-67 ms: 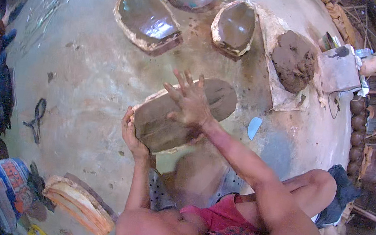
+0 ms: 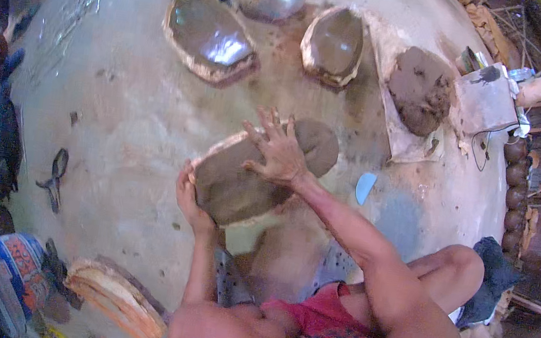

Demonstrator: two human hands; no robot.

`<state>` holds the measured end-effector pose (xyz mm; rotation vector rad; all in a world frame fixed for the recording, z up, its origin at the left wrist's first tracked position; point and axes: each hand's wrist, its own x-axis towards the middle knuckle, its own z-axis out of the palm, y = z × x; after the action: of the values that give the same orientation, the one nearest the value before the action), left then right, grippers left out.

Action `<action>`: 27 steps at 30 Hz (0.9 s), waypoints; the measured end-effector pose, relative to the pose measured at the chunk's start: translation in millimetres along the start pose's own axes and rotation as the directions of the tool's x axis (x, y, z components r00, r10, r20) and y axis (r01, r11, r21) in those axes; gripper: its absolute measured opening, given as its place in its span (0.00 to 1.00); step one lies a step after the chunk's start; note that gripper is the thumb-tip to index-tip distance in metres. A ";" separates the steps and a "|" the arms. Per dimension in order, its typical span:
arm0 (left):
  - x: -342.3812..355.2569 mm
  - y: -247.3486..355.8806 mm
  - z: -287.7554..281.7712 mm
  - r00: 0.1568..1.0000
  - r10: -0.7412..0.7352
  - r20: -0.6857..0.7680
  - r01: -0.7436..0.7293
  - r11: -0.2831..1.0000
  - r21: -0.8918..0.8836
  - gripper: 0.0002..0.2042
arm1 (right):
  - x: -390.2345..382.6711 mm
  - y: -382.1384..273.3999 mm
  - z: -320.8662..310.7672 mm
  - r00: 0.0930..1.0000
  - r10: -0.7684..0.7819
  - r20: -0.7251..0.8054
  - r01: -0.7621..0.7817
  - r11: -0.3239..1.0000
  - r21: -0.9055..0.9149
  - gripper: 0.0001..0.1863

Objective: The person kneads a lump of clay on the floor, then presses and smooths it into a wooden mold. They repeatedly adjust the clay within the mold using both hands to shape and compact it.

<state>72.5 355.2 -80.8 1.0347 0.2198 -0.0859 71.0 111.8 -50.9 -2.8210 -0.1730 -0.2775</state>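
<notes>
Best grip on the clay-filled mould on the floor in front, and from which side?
Grip the clay-filled mould by its pale outer rim at the two ends, coming in from the sides. The top is soft wet clay, so only the edges look firm. The left hand already cups the near-left end; the right hand presses on top.

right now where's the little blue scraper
In the head view the blue scraper lies flat on the floor to the person's right, just right of the clay-filled mould under the right hand, below the clay lump.
</notes>
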 end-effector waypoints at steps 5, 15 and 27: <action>3.4 -5.5 -3.1 0.999 0.031 0.038 -0.033 0.997 0.063 0.22 | 5.4 9.6 -6.6 0.981 0.015 -0.193 -0.015 1.000 0.002 0.54; 3.6 -8.0 -4.6 0.998 0.040 -0.042 -0.038 0.998 0.050 0.19 | 3.5 44.0 -63.8 0.977 0.207 -0.044 -0.203 0.975 0.087 0.47; 2.9 -4.1 -2.6 0.988 0.096 0.122 -0.101 0.994 0.037 0.24 | -18.0 -19.3 -23.3 0.977 0.211 0.032 -0.199 0.953 -0.230 0.56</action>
<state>74.2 355.4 -86.1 1.0778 0.0577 -0.0632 46.6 121.3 -27.4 -3.0419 0.1502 -0.1809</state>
